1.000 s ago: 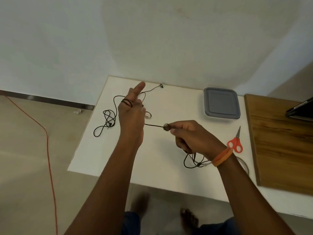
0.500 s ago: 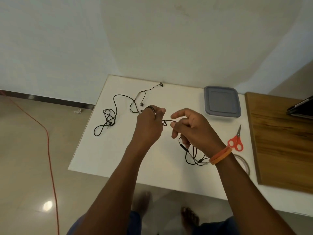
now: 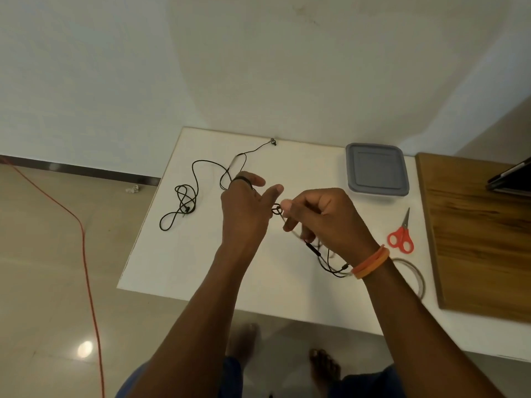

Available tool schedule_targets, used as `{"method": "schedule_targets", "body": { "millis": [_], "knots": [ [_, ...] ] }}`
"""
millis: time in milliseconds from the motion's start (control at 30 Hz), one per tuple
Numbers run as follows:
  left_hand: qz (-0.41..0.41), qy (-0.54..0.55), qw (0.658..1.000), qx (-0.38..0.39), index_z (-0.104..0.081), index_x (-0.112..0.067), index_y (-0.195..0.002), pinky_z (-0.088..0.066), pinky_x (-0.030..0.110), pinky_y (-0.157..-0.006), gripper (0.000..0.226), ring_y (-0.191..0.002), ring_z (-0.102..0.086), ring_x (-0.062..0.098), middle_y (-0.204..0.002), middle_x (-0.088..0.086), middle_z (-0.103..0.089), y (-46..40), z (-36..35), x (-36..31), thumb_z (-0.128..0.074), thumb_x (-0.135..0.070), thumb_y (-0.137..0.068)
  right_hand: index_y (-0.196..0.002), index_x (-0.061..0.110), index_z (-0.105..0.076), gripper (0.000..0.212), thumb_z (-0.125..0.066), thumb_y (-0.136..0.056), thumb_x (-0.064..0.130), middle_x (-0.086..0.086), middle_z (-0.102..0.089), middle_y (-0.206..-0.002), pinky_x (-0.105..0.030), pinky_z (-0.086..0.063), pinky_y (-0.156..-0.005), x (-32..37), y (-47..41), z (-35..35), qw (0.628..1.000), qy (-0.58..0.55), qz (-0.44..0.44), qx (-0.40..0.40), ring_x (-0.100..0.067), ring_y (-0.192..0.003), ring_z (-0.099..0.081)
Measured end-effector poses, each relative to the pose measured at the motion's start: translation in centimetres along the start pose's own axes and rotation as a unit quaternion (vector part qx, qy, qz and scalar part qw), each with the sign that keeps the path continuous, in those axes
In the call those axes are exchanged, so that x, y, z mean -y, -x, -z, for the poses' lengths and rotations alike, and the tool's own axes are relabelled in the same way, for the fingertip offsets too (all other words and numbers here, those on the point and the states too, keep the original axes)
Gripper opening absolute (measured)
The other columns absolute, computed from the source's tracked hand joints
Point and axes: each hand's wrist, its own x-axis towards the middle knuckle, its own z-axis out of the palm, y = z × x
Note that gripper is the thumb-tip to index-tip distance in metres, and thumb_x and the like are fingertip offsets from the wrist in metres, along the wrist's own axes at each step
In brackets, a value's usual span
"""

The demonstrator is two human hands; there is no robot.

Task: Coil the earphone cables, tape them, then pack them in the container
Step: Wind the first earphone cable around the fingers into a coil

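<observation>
White table (image 3: 201,262) against the wall, and both hands are up over it. The left hand (image 3: 244,211) has earphone cable (image 3: 195,179) wound round its fingers, thumb out. The right hand (image 3: 321,216) pinches a small loop of it. Lidded container (image 3: 376,170) sits far right, scissors (image 3: 400,235) nearer.
</observation>
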Motion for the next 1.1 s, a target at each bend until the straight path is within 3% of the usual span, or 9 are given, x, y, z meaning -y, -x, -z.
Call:
{"method": "schedule_targets", "body": {
  "millis": [167, 367, 533, 633, 733, 833, 967, 1033, 1100],
  "knots": [
    [-0.048, 0.05, 0.997, 0.039, -0.058, -0.018, -0.095, -0.041, 0.016, -0.049, 0.026, -0.049, -0.057, 0.017, -0.061, 0.018, -0.063, 0.2, -0.2, -0.8, -0.068, -0.041, -0.089, -0.104, 0.006, -0.06, 0.024, -0.047, -0.1, 0.025, -0.017, -0.071, -0.078, -0.044, -0.056, -0.058, 0.1, -0.2, 0.7, 0.958, -0.204, -0.199, 0.029, -0.027, -0.042, -0.056],
    [-0.085, 0.071, 0.993, 0.042, -0.053, -0.018, -0.096, -0.041, 0.021, -0.048, 0.023, -0.046, -0.051, 0.011, -0.057, 0.018, -0.057, 0.4, -0.5, -1.0, -0.067, -0.035, -0.092, -0.104, 0.004, -0.066, 0.018, -0.056, -0.095, 0.016, -0.015, -0.069, -0.087, -0.028, -0.049, -0.044, 0.2, 0.0, 1.2, 0.935, -0.291, -0.18, 0.095, -0.018, -0.049, -0.053],
    [-0.096, 0.06, 0.993, 0.025, -0.05, -0.017, -0.095, -0.038, 0.018, -0.047, 0.022, -0.043, -0.044, 0.007, -0.051, 0.003, -0.048, 0.4, -0.7, -0.9, -0.066, -0.032, -0.093, -0.091, 0.007, -0.067, 0.003, -0.065, -0.089, 0.009, -0.012, -0.071, -0.083, -0.035, -0.055, -0.053, -0.1, 0.1, 0.4, 0.963, -0.227, -0.137, 0.045, -0.019, -0.061, -0.06],
    [-0.069, 0.076, 0.995, 0.017, -0.05, -0.015, -0.096, -0.039, 0.016, -0.045, 0.022, -0.046, -0.052, 0.01, -0.057, 0.008, -0.053, 0.3, -0.8, -0.9, -0.064, -0.032, -0.094, -0.088, 0.007, -0.064, 0.004, -0.066, -0.089, 0.011, -0.008, -0.067, -0.08, -0.033, -0.056, -0.05, -0.5, -0.1, -0.2, 0.994, -0.059, -0.006, -0.092, -0.016, -0.056, -0.061],
    [-0.019, 0.109, 0.994, 0.02, -0.053, -0.014, -0.097, -0.039, 0.013, -0.048, 0.022, -0.046, -0.054, 0.007, -0.056, 0.001, -0.056, 0.2, -0.9, -0.8, -0.062, -0.034, -0.095, -0.088, 0.01, -0.061, 0.005, -0.063, -0.091, 0.013, 0.006, -0.063, -0.08, -0.025, -0.053, -0.052, -1.1, -0.5, -1.0, 0.964, 0.083, 0.127, -0.218, -0.011, -0.06, -0.063],
    [-0.003, 0.118, 0.992, 0.049, -0.055, -0.01, -0.096, -0.038, 0.012, -0.045, 0.02, -0.04, -0.049, 0.004, -0.05, -0.005, -0.056, 0.2, -0.9, -0.8, -0.064, -0.029, -0.094, -0.088, 0.003, -0.064, 0.003, -0.066, -0.087, 0.004, -0.005, -0.069, -0.083, -0.024, -0.057, -0.06, -0.7, -0.5, -1.4, 0.976, -0.048, 0.083, -0.198, -0.015, -0.067, -0.069],
    [-0.03, 0.068, 0.997, 0.038, -0.053, -0.017, -0.092, -0.041, 0.021, -0.047, 0.014, -0.049, -0.054, 0.016, -0.064, 0.019, -0.062, 0.2, -0.9, -0.6, -0.064, -0.025, -0.094, -0.084, -0.005, -0.066, 0.008, -0.061, -0.08, -0.009, -0.018, -0.072, -0.088, -0.04, -0.059, -0.075, -0.2, -0.4, -0.7, 0.947, -0.311, -0.022, -0.078, -0.032, -0.082, -0.071],
    [-0.041, 0.051, 0.997, 0.035, -0.052, -0.019, -0.091, -0.042, 0.027, -0.051, 0.013, -0.054, -0.054, 0.027, -0.066, 0.023, -0.061, 0.3, -0.9, -0.5, -0.064, -0.024, -0.093, -0.078, -0.001, -0.068, 0.013, -0.055, -0.077, -0.004, -0.017, -0.071, -0.086, -0.039, -0.057, -0.073, -0.3, -0.5, -0.2, 0.925, -0.374, -0.047, -0.047, -0.031, -0.081, -0.069],
    [-0.046, 0.045, 0.997, 0.039, -0.052, -0.018, -0.092, -0.038, 0.023, -0.048, 0.012, -0.051, -0.049, 0.021, -0.062, 0.019, -0.056, 0.3, -0.9, -0.6, -0.064, -0.023, -0.093, -0.082, 0.002, -0.069, 0.017, -0.055, -0.082, -0.008, -0.016, -0.071, -0.084, -0.038, -0.056, -0.073, -0.4, -0.4, 0.3, 0.931, -0.361, -0.045, -0.027, -0.029, -0.08, -0.069]
  ]
}}
